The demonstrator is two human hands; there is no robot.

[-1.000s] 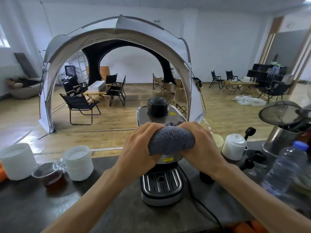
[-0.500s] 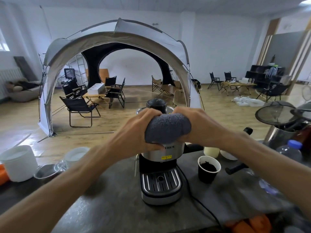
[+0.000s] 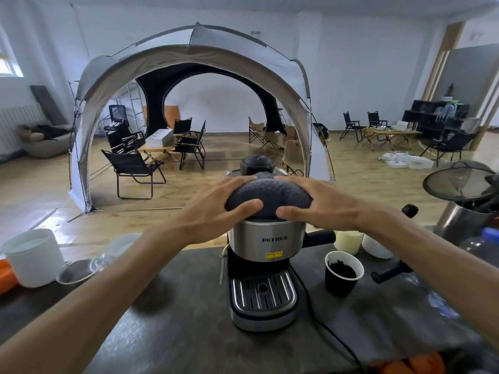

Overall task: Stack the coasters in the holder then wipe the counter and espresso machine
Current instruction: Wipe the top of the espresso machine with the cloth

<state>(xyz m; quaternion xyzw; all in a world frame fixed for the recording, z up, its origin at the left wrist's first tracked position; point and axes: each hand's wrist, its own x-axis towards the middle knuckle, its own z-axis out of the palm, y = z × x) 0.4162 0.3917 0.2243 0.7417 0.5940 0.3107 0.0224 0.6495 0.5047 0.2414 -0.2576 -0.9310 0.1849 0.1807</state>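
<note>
A bunched grey cloth (image 3: pixel 266 195) is held on top of the espresso machine (image 3: pixel 263 255), just in front of the machine's black top cap (image 3: pixel 258 164), which is partly hidden behind it. The cloth is gripped from both sides: left hand (image 3: pixel 216 205) on its left flank, right hand (image 3: pixel 321 202) on its right. Grip state: fingers of both hands are curved over the cloth's upper surface, both thumbs are pressed against its near face, tips close together but not touching. The cloth bulges out between the two hands. Both palms are turned down and inward, wrists roughly level, forearms extended forward from the lower corners and converging over the machine. The machine is set on the dark counter (image 3: pixel 189 319), drip tray facing the camera, black cord trailing off to the lower right. A black paper cup (image 3: pixel 343 273) with dark contents is seen just right of the machine; a white tub (image 3: pixel 32 256) is placed far left on the counter. No coasters or holder can be made out.
</note>
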